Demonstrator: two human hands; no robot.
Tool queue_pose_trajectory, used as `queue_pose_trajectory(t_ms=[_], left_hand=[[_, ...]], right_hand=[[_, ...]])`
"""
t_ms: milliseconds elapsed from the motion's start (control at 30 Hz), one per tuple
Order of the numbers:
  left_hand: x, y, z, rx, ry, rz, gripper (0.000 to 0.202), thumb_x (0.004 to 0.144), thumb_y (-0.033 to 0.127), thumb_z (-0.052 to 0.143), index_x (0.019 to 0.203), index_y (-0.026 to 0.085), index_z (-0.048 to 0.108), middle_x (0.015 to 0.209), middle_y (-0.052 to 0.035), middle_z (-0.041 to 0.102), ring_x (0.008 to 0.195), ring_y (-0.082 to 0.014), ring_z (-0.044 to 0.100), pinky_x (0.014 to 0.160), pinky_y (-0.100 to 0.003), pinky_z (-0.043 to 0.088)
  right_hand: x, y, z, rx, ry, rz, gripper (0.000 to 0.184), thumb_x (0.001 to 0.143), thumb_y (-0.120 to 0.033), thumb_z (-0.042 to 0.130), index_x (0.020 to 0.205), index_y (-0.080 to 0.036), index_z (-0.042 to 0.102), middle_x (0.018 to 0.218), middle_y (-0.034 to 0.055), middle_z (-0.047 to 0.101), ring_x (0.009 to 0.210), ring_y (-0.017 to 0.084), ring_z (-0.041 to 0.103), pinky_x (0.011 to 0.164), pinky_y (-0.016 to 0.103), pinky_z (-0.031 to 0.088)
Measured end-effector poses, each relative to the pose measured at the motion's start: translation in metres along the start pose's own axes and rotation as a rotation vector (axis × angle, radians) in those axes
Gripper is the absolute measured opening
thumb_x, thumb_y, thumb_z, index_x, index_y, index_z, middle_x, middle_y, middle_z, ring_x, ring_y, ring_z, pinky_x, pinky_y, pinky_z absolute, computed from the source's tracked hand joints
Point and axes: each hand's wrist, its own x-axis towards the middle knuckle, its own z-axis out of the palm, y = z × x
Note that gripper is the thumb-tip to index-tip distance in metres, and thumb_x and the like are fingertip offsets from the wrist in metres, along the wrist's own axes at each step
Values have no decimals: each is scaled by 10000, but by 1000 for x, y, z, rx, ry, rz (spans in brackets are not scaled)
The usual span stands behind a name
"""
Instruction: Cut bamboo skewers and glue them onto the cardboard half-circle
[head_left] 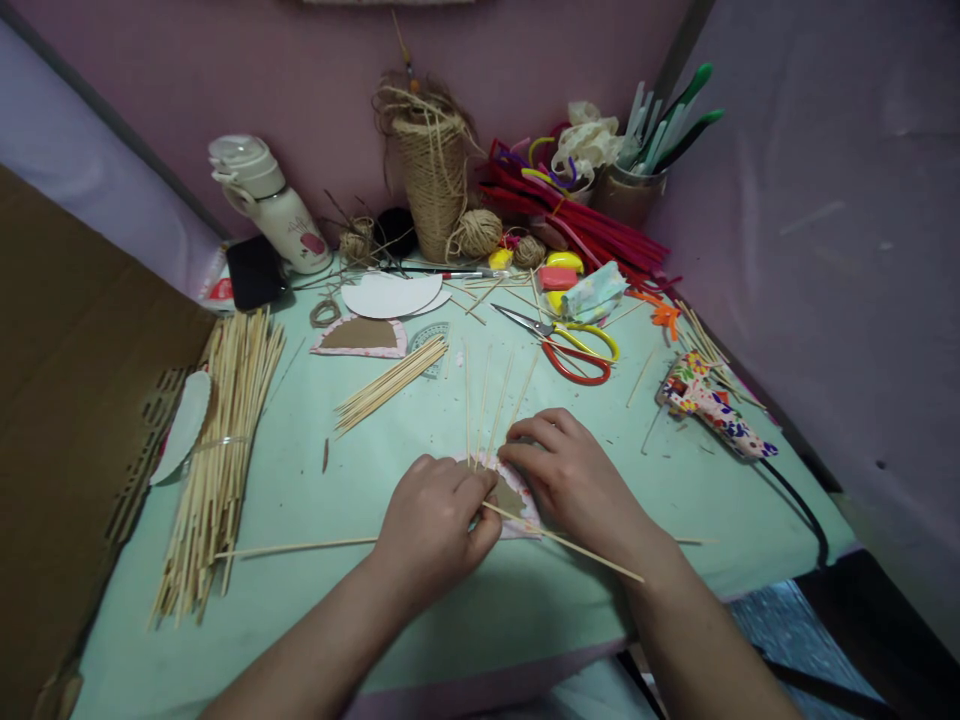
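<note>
Between my hands lies a half-round piece of brown card [510, 492] with a pink patterned border, flat on the table. Several thin wooden sticks [484, 400] fan out from its curved edge, away from me. My left hand [439, 510] is closed, thumb against the fingers, on a wooden stick [592, 557] that slants right across the card. My right hand [574, 480] rests on the card's right edge, its bent fingertips pressed at the base of the rightmost stick. Another stick [300, 547] runs sideways beneath my hands. My fingers partly hide the card.
Left lies a large stick bundle [217, 450]; a smaller stick pile [394, 383] sits nearer the middle, beside a protractor [429, 340]. Scissors [574, 350] lie behind my right hand. A corded glue gun [712, 405] is at right. A bottle [274, 205] and twine cone [431, 180] stand behind.
</note>
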Motion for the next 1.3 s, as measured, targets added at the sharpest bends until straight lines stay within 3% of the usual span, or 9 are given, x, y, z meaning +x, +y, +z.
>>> queue_pose_trajectory(t_ms=[733, 1300], left_hand=[[0, 0, -3, -24, -106, -54, 238, 808, 155, 508, 991, 189, 657, 824, -26, 690, 785, -214, 623, 676, -356, 358], [0, 0, -2, 5, -92, -47, 228, 804, 175, 522, 980, 191, 665, 774, -19, 678, 739, -209, 604, 660, -358, 350]], right_hand=[[0, 0, 0, 2, 7, 5, 165, 908, -200, 558, 956, -204, 716, 1051, 89, 650, 996, 241, 485, 833, 403, 440], [0, 1, 0, 2, 4, 9, 155, 908, -213, 564, 945, -202, 714, 1042, 85, 646, 1001, 242, 475, 841, 406, 434]])
